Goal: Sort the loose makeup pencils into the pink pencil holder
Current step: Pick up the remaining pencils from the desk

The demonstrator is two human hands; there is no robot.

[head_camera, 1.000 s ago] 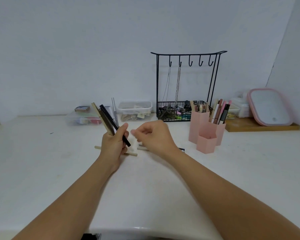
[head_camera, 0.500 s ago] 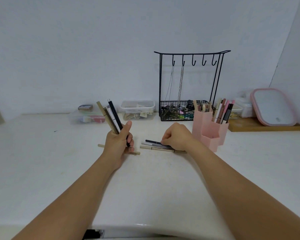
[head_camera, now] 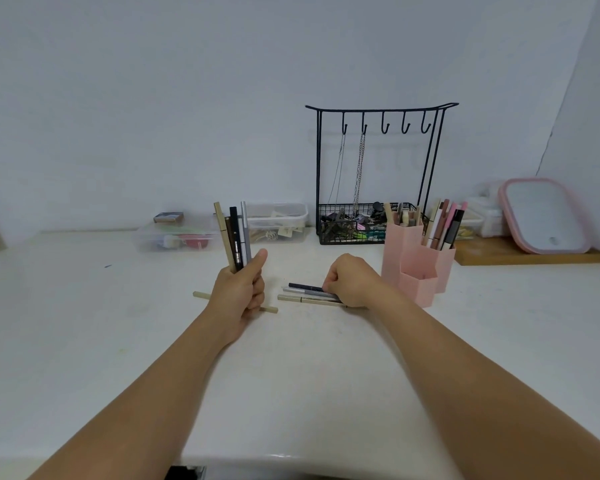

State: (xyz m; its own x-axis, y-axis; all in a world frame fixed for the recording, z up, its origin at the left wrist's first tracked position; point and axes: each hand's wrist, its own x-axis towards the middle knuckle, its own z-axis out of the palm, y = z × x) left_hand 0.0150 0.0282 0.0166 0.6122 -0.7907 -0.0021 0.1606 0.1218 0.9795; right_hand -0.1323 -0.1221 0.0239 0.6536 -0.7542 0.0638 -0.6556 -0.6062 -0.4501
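No legible text, label, brand, number or sign.
The black pencil [head_camera: 236, 237] held in the left hand [head_camera: 238, 292] bears small pale marks on its barrel, too small and blurred to read. The clear boxes [head_camera: 177, 233] by the wall hold printed items whose lettering cannot be made out. The holder [head_camera: 418, 268] shows plain pink walls.

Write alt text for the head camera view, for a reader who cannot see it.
A person's left hand grips a bundle of makeup pencils upright while the right hand reaches onto three loose pencils lying on a white table. A pink pencil holder, partly filled, stands just right of them.
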